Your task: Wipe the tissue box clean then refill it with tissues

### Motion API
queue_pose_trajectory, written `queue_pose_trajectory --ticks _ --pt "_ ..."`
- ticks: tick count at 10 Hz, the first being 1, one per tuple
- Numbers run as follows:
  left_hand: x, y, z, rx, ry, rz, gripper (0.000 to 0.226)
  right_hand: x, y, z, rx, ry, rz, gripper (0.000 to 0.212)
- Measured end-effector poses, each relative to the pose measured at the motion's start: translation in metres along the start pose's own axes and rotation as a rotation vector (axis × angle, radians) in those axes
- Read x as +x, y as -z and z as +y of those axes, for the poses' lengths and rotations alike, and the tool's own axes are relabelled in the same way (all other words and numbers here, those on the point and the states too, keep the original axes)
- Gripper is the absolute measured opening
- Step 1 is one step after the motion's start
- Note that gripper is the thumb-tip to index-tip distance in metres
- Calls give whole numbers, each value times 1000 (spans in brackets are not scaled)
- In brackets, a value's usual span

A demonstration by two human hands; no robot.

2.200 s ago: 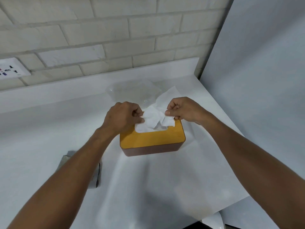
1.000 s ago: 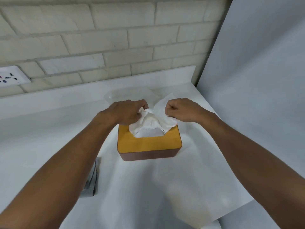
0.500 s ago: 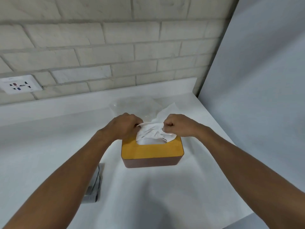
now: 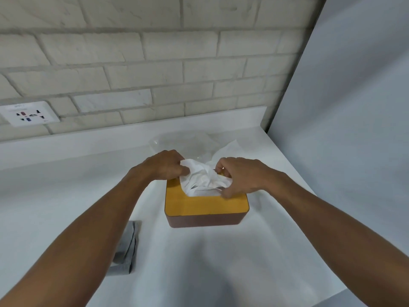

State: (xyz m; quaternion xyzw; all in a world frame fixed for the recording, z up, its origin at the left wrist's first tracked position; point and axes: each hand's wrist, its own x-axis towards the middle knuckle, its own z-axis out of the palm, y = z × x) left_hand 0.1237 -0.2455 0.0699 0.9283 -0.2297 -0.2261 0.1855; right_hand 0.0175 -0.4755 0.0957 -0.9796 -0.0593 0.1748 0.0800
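Note:
A brown tissue box with a yellow-orange lid (image 4: pixel 205 206) stands on the white counter (image 4: pixel 66 189) in the middle of the view. Crumpled white tissue (image 4: pixel 202 179) sticks out of the slot in the lid. My left hand (image 4: pixel 164 165) pinches the tissue's left edge at the box's far left corner. My right hand (image 4: pixel 240 177) grips the tissue's right side, thumb low at the slot's rim. The box's inside is hidden.
A folded grey cloth (image 4: pixel 126 249) lies on the counter left of the box, under my left forearm. An empty clear plastic wrapper (image 4: pixel 179 140) lies behind the box. A brick wall with a socket (image 4: pixel 28 114) stands behind; a white panel (image 4: pixel 343 107) closes the right side.
The tissue has been lowered and spread over the slot; both hands came down closer to the lid. The camera tilted up, showing more of the wall.

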Motion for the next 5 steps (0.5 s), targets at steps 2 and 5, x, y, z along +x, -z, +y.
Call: queue_pose_trajectory --ticks 2,5 --pt "5 -2 1 229 -20 36 37 24 -2 37 330 -49 51 19" --pt "4 15 7 51 -24 109 44 32 16 34 522 -64 133 35"
